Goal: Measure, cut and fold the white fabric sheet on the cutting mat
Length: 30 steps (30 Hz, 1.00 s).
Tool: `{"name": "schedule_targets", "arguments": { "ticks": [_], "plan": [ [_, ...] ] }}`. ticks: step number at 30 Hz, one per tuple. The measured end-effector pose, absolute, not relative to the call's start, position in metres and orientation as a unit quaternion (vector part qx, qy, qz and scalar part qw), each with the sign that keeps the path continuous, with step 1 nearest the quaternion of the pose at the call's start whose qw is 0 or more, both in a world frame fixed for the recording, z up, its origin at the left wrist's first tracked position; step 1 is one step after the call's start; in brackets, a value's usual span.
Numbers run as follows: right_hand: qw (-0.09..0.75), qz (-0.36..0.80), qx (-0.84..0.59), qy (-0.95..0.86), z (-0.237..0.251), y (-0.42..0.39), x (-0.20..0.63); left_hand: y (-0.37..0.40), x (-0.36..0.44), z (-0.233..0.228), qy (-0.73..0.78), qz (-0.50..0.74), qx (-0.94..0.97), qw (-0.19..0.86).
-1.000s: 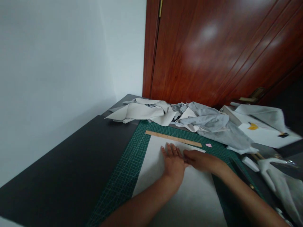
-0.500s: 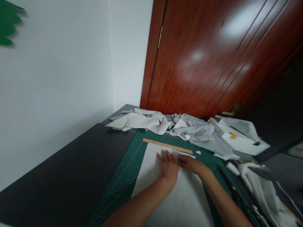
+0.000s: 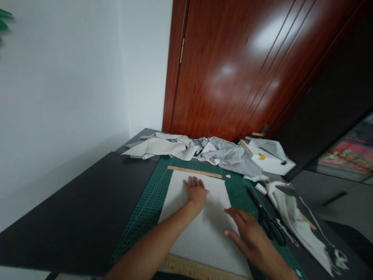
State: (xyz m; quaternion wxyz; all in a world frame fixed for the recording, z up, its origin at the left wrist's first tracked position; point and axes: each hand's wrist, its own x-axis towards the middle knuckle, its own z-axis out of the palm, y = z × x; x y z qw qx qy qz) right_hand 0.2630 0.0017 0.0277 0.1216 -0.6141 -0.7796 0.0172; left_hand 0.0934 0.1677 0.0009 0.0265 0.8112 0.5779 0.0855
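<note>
A pale, light grey piece of cloth lies flat on the green cutting mat. My left hand rests flat on its upper part, fingers spread. Over the cloth's right edge is my right hand, thumb and fingers apart with nothing between them; whether it touches the cloth I cannot tell. Along the cloth's far edge lies a wooden ruler. A second wooden ruler crosses its near end. Black scissors lie right of my right hand, and a small pink piece sits past the far ruler.
Crumpled grey and white fabric is heaped along the table's back. Beside it stands a white box with cloth on top. More cloth and a small white block lie on the right. Behind is a brown door.
My right hand has left the spot beside my left hand, moving back and to the right, and has opened. The left hand stays on the cloth. The view has shifted, showing the near ruler.
</note>
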Motion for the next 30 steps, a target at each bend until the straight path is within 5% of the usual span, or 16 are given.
{"name": "schedule_targets", "arguments": {
  "ticks": [7,24,30],
  "plan": [
    [0.132,-0.198,-0.550,-0.800,-0.032,-0.122,0.316,0.168,0.097,0.015,0.570,0.018,0.819,0.066],
    [0.194,-0.103,-0.594,-0.774,-0.011,-0.122,0.325,0.184,0.050,0.047,0.419,-0.069,0.892,0.158],
    [0.198,-0.119,-0.586,-0.776,-0.002,-0.090,0.328,0.200,0.020,0.062,0.434,0.074,0.876,0.195]
  ]
}}
